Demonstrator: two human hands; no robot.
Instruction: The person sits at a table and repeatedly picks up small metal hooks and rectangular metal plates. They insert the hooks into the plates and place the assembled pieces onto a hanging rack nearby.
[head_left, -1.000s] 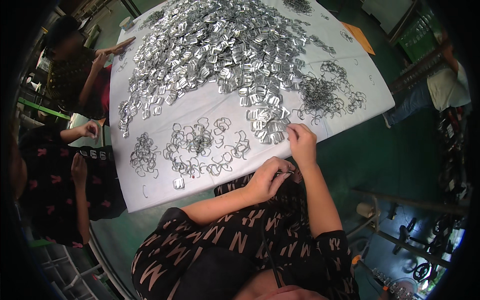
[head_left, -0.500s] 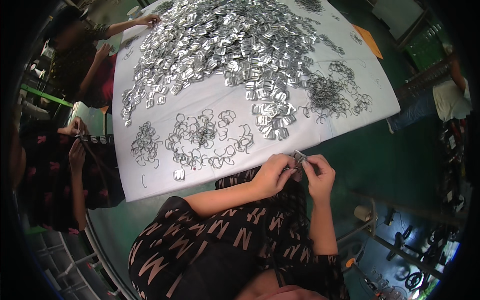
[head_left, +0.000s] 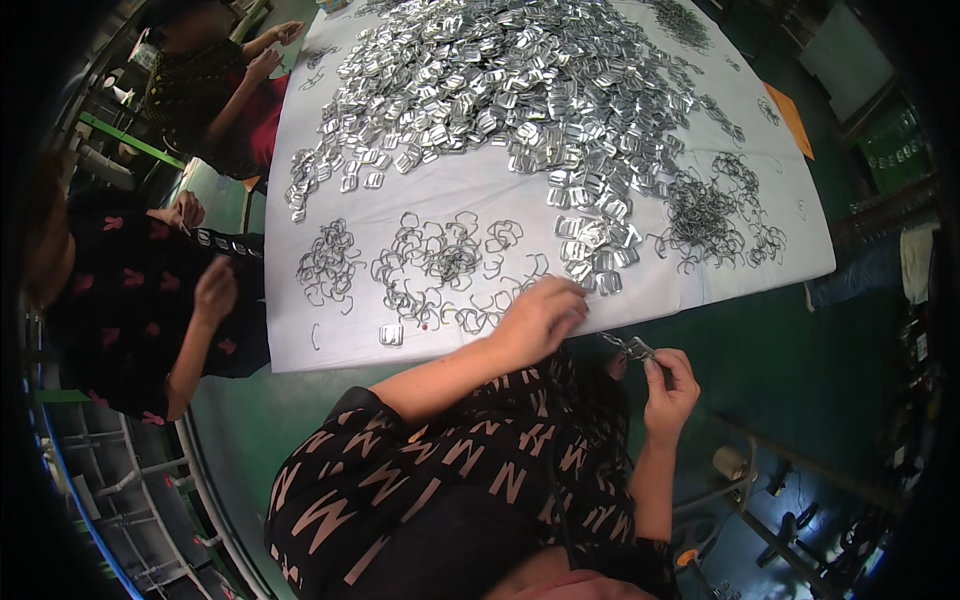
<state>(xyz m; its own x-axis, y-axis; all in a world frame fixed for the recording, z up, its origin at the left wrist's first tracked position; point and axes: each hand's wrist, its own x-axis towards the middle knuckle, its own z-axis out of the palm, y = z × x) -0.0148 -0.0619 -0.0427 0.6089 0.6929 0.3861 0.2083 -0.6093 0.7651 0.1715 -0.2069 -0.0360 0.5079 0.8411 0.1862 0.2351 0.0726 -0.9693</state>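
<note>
My right hand (head_left: 669,398) is off the table's front edge, with thumb and fingers pinching a shiny metal buckle (head_left: 638,348). Wire-like pieces stick out from that buckle toward the left. Over the table's front edge is my left hand (head_left: 543,322), a little blurred, its fingers loosely bent and apart. I see nothing held in it. Its fingertips are close to the near end of a strip of loose metal buckles (head_left: 603,250). Beside its wrist lie scattered bent wire hooks (head_left: 440,265). A single buckle (head_left: 391,334) rests near the front left of the table.
A large heap of buckles (head_left: 480,80) covers the far part of the white table (head_left: 480,185). More wire hooks (head_left: 705,210) lie at right, and a smaller group (head_left: 328,262) at left. Two co-workers sit along the left side, one holding a strip of buckles (head_left: 222,240).
My left hand has let go of the buckle and moved onto the table edge, toward the loose buckles. My right hand keeps the buckle, lower and farther right. The view has shifted.
</note>
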